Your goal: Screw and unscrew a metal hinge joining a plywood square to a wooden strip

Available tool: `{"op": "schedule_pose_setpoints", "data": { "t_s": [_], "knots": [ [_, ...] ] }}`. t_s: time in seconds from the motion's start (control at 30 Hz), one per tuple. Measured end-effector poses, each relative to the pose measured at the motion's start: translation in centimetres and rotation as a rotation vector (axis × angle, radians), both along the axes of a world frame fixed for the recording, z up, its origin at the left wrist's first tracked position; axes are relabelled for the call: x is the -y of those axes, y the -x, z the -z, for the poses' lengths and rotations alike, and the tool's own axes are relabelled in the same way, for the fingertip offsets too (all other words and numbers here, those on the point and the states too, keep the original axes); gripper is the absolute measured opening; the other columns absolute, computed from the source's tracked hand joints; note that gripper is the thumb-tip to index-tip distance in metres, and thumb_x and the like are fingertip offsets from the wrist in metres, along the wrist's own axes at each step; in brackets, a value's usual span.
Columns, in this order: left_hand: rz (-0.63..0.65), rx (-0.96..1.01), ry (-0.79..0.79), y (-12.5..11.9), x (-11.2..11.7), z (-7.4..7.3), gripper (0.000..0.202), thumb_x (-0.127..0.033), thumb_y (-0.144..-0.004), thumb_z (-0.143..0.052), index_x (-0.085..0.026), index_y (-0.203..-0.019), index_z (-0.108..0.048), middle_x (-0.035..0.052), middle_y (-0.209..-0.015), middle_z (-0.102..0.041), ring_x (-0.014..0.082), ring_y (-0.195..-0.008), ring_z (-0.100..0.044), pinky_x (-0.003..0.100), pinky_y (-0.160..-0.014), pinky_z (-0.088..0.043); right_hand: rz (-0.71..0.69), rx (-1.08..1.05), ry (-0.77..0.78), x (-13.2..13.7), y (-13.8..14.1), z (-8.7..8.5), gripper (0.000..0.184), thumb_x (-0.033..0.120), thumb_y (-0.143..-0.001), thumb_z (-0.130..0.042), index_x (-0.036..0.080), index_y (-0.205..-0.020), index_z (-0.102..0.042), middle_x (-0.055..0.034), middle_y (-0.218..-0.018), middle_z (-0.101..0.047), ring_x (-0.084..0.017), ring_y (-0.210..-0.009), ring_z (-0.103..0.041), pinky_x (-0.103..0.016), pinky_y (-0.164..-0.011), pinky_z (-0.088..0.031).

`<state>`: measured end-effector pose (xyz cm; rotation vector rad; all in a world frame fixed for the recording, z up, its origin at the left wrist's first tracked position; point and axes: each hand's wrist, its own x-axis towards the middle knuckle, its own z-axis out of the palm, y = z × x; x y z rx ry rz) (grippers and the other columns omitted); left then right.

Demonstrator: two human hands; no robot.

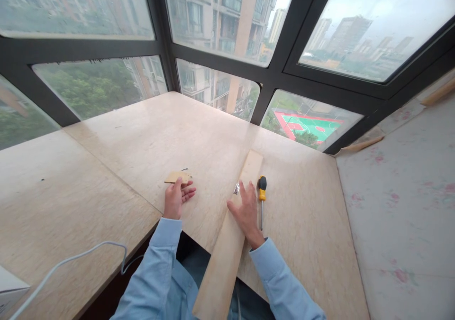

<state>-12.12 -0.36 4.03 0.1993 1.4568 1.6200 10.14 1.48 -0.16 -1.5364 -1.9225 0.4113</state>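
A small flat wooden piece (pixel 174 176) lies under my left thumb. The other visible fingers of my left hand (pixel 177 197) curl loosely below it, and my index finger seems hidden behind it. A thin dark item, perhaps a screw, shows by its far edge. My right hand (pixel 248 211) rests with fingers spread on a long wooden board (pixel 222 268), which runs from the tabletop out over its front edge. Beside my right fingertips, a small silvery metal fitting (pixel 236 188) sits at the board's left edge. Right of that hand lies a yellow-and-black screwdriver (pixel 262 194), its shaft towards me.
The pale tabletop (pixel 142 135) has a seam on the left and an inward corner at my front. A white cable (pixel 88 251) crosses the left part near a white box (pixel 10 287). Dark-framed windows (pixel 220 61) stand behind, and a flowered wall (pixel 401 206) closes the right side.
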Motion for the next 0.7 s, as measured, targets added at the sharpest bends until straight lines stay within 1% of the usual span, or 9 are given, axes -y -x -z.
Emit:
{"op": "schedule_pose_setpoints", "data": {
  "t_s": [0.07,0.17,0.27,0.37,0.47,0.53,0.63,0.7],
  "knots": [
    [-0.012,0.030,0.021,0.8,-0.1,0.0,0.022,-0.029,-0.096,-0.049,-0.008,-0.096,-0.058,0.0111,-0.084,-0.070,0.0165,-0.058,-0.068,0.028,-0.053,-0.057,0.007,-0.016,0.000,0.0,0.0,0.2,0.078,0.036,-0.078,-0.062,0.016,-0.147,-0.034,-0.0196,-0.158,-0.023,-0.036,-0.147,-0.019,-0.056,-0.114,-0.024],
    [0.014,0.098,0.036,1.5,-0.3,-0.1,0.024,-0.030,-0.095,-0.051,-0.007,-0.100,-0.058,0.0121,-0.084,-0.070,0.0188,-0.061,-0.070,0.030,-0.054,-0.058,0.011,-0.043,-0.005,0.0,-0.2,0.4,0.079,0.038,-0.077,-0.061,0.012,-0.146,-0.032,-0.0210,-0.157,-0.023,-0.035,-0.147,-0.019,-0.055,-0.115,-0.023],
    [0.037,0.140,0.054,1.7,-0.2,-0.4,0.025,-0.030,-0.095,-0.051,-0.007,-0.103,-0.058,0.0140,-0.086,-0.071,0.0204,-0.063,-0.071,0.031,-0.053,-0.058,0.013,-0.039,0.005,0.0,-0.3,0.4,0.074,0.038,-0.077,-0.061,0.010,-0.141,-0.038,-0.0218,-0.156,-0.025,-0.035,-0.146,-0.020,-0.054,-0.116,-0.023],
    [0.097,0.111,0.094,1.7,0.2,-0.8,0.023,-0.030,-0.094,-0.054,-0.008,-0.101,-0.057,0.0159,-0.089,-0.071,0.0219,-0.062,-0.071,0.030,-0.049,-0.057,0.004,-0.011,0.017,0.0,-0.3,0.3,0.065,0.037,-0.077,-0.061,0.011,-0.135,-0.048,-0.0216,-0.155,-0.027,-0.035,-0.145,-0.022,-0.053,-0.116,-0.024],
    [0.133,0.058,0.118,1.6,1.2,-1.0,0.017,-0.027,-0.092,-0.056,-0.010,-0.097,-0.056,0.0168,-0.093,-0.072,0.0209,-0.060,-0.070,0.027,-0.044,-0.054,-0.003,-0.024,-0.009,-0.1,-0.4,0.4,0.065,0.038,-0.078,-0.061,0.013,-0.136,-0.046,-0.0206,-0.154,-0.029,-0.035,-0.144,-0.023,-0.055,-0.115,-0.024],
    [0.118,0.049,0.117,1.5,1.9,-1.1,0.014,-0.023,-0.090,-0.057,-0.011,-0.097,-0.056,0.0170,-0.095,-0.072,0.0196,-0.059,-0.070,0.025,-0.044,-0.053,-0.004,-0.036,-0.021,-0.1,-0.5,0.6,0.065,0.038,-0.078,-0.060,0.014,-0.137,-0.046,-0.0202,-0.154,-0.029,-0.035,-0.144,-0.023,-0.056,-0.115,-0.025],
    [0.054,0.060,0.095,1.4,3.1,-1.1,0.011,-0.018,-0.088,-0.056,-0.010,-0.096,-0.056,0.0189,-0.100,-0.071,0.0200,-0.061,-0.071,0.026,-0.047,-0.054,-0.009,-0.029,-0.021,-0.2,-0.6,0.9,0.063,0.038,-0.078,-0.061,0.013,-0.135,-0.050,-0.0203,-0.154,-0.030,-0.036,-0.144,-0.024,-0.055,-0.115,-0.025],
    [-0.004,0.058,0.068,1.1,3.8,-1.1,0.012,-0.015,-0.087,-0.055,-0.010,-0.097,-0.055,0.0195,-0.103,-0.070,0.0202,-0.064,-0.071,0.026,-0.050,-0.055,-0.007,-0.041,-0.030,-0.2,-0.6,1.0,0.068,0.039,-0.078,-0.061,0.012,-0.138,-0.046,-0.0205,-0.154,-0.031,-0.036,-0.144,-0.024,-0.056,-0.115,-0.025]
  ]
}}
